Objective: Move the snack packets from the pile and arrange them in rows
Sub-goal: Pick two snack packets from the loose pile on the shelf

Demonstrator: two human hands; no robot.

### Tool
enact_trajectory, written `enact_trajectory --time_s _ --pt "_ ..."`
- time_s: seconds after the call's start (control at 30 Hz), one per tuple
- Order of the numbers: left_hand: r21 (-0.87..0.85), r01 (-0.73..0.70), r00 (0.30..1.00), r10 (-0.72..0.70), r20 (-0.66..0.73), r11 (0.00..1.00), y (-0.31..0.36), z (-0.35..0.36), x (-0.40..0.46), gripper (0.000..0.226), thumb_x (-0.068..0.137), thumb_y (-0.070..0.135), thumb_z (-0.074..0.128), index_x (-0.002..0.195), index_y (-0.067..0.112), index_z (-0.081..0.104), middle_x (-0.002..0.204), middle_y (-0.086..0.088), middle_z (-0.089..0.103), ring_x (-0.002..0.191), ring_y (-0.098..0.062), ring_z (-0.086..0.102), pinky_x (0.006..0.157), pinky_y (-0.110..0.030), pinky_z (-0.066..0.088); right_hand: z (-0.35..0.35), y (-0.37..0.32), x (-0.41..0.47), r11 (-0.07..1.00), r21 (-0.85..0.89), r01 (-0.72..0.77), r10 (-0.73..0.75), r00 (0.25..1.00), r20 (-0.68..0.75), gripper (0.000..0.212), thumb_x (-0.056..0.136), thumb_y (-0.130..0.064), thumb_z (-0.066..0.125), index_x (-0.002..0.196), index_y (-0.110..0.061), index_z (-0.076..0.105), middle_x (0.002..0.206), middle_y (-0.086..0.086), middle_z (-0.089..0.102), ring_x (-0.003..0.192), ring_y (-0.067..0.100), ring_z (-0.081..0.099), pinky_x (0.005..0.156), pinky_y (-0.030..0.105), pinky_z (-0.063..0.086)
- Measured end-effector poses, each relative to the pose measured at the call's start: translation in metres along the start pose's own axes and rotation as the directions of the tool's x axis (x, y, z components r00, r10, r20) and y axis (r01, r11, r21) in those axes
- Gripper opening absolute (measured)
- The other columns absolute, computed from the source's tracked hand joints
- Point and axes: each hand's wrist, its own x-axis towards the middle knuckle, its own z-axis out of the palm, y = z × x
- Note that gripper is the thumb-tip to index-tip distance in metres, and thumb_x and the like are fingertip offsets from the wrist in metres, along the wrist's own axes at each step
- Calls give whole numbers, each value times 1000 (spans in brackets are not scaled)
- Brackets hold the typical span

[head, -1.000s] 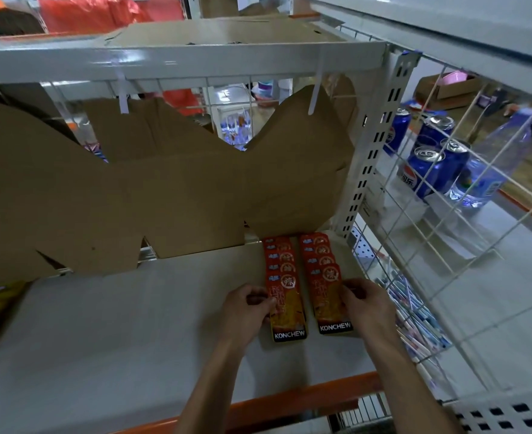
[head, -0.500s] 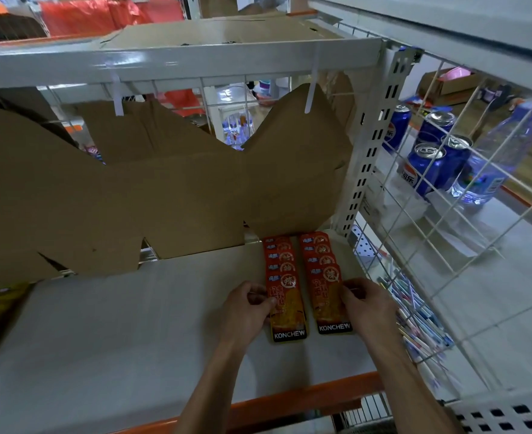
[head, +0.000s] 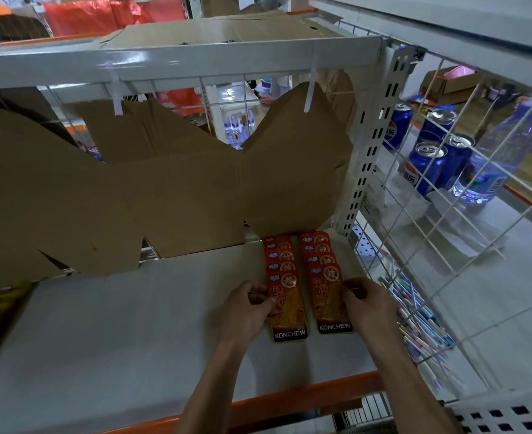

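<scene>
shelf point(head: 133, 355): two snack packet rows point(head: 285, 277) | left hand point(head: 246, 311) grip pinches front packet | right hand point(head: 368, 305) likewise

2 rows of snack packets point(head: 285, 277), 5 left and 4 right; 4 cans point(head: 427, 170); 1 bottle point(head: 493, 164); 2 hands point(head: 249, 311).

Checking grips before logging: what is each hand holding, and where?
Left hand pinches left front packet at its left edge; right hand pinches right front packet at its right edge.
</scene>
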Motion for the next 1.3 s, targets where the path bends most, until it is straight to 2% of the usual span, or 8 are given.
enact_trajectory --time_s 0.13,0.43,0.73,0.87,0.93,1.03,1.17,1.3 --pt "-1 -2 1000 2 0 1000 1 0 -2 18 88 13 74 100 18 61 97 -3 69 87 -17 71 71 -32 61 0 1 0 1000 -16 13 -13 1000 3 19 95 -19 59 112 -18 69 83 -10 63 76 1 62 58 20 49" --pt "23 -19 1000 19 -3 1000 0 1 -3 20 87 14 74 101 19 61 96 -1 68 88 -17 70 78 -42 62 -2 0 -1 1000 -18 26 -26 1000 9 16 95 -19 58 106 -20 69 83 -12 65 75 4 64 58 22 50" --pt "20 -14 1000 14 -4 1000 0 0 -7 22 88 21 74 106 22 61 99 3 68 90 -15 70 79 -40 62 -6 -8 -8 999 -40 27 -27 1000 11 19 97 -25 56 109 -18 68 85 -10 64 77 1 61 58 21 45" --pt "-13 -10 1000 10 -2 1000 -1 1 -13 20 89 22 72 106 22 61 102 0 68 92 -16 70 82 -42 61 -7 -11 -14 991 -83 106 -106 994 7 24 98 -29 54 114 -15 66 93 -6 65 83 4 63 64 21 50" --pt "-46 2 1000 -2 -7 999 -1 1 -16 18 91 20 71 106 20 61 104 -2 68 93 -16 70 81 -37 61 -6 -15 -18 981 -142 134 -134 991 9 30 98 -35 53 120 -17 62 105 -1 61 93 14 64 73 32 57" --pt "-60 7 999 -9 -39 998 1 -3 -23 19 93 20 68 111 17 61 103 1 66 90 -13 68 77 -28 60 -6 -27 -25 939 -293 179 -196 980 -30 36 95 -37 54 125 -17 59 116 5 55 102 21 56 85 42 54" --pt "-23 6 993 -9 -114 1000 -3 -12 -36 24 93 26 67 115 19 63 102 6 64 93 -15 66 85 -37 59 -2 -40 -42 884 -369 287 -305 952 10 34 96 -34 56 126 -19 60 117 6 55 99 15 47 82 30 39" --pt "32 35 973 -27 -229 999 -6 -24 -55 15 90 35 67 105 34 65 101 12 67 94 -10 65 88 -42 58 13 -48 -64 801 -386 457 -438 888 142 37 95 -36 56 128 -19 57 122 4 56 110 24 55 94 42 47"
